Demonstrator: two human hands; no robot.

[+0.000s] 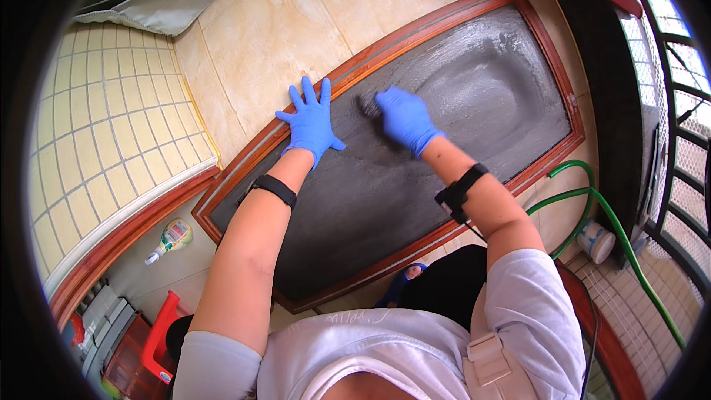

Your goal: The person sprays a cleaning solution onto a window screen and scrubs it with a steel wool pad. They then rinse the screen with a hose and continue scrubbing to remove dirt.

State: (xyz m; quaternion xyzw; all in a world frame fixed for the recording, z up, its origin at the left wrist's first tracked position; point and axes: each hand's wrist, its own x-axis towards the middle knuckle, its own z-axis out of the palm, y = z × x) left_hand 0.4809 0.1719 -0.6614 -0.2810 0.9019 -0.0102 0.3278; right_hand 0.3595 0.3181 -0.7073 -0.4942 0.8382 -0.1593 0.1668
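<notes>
A long dark grey panel point(296, 230) with a reddish-brown wooden frame lies slantwise before me, its surface wet and streaked with pale suds. My left hand point(311, 124), in a blue glove, rests with spread fingers across the far frame edge and the panel beside it. In a blue glove too, my right hand point(407, 120) is closed on a dark scouring pad point(369, 104) against the panel, right of the left hand. The hand partly hides the pad, and motion blurs it. Rounded smears mark the right part of the panel.
Beige floor tiles point(266, 22) surround the panel. Down left lies a spray bottle point(175, 235), near a red plastic stool point(161, 337). A green hose point(622, 233) curls on the right by a white tub point(595, 241). Metal bars point(678, 89) stand at the right edge.
</notes>
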